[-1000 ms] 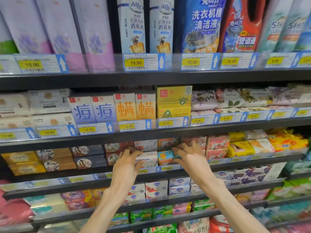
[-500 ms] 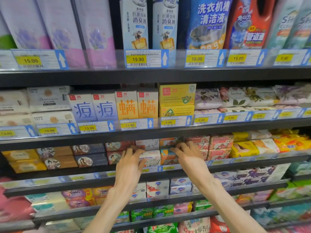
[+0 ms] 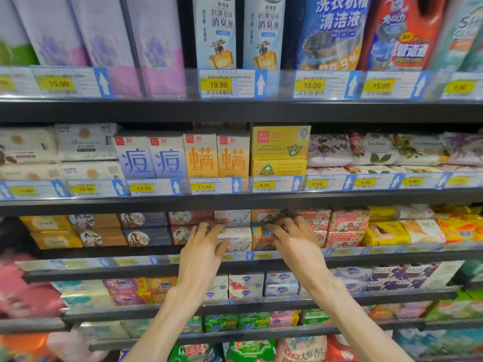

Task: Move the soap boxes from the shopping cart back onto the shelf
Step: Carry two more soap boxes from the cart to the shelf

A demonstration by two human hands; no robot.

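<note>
Both of my hands reach into the third shelf (image 3: 366,253), which holds stacked soap boxes. My left hand (image 3: 202,253) lies with straight fingers against the left side of a white Goat Soap box (image 3: 239,240), its thumb on the box's front. Spread fingers of my right hand (image 3: 295,244) press on an orange and teal soap box (image 3: 260,237) standing right of the white one. Another white box (image 3: 231,217) and an orange box (image 3: 264,215) lie stacked above them. The shopping cart is out of view.
Red Goat Soap boxes (image 3: 345,226) and yellow soap packs (image 3: 386,233) fill the shelf to the right, dark portrait boxes (image 3: 146,236) the left. The shelf above (image 3: 235,198) carries blue and orange boxes; the shelf below (image 3: 261,304) holds white soap packs.
Both hands have moved slightly deeper into the shelf, and the orange and teal box under my right hand now sits further back, level with its neighbours. The camera came a little closer.
</note>
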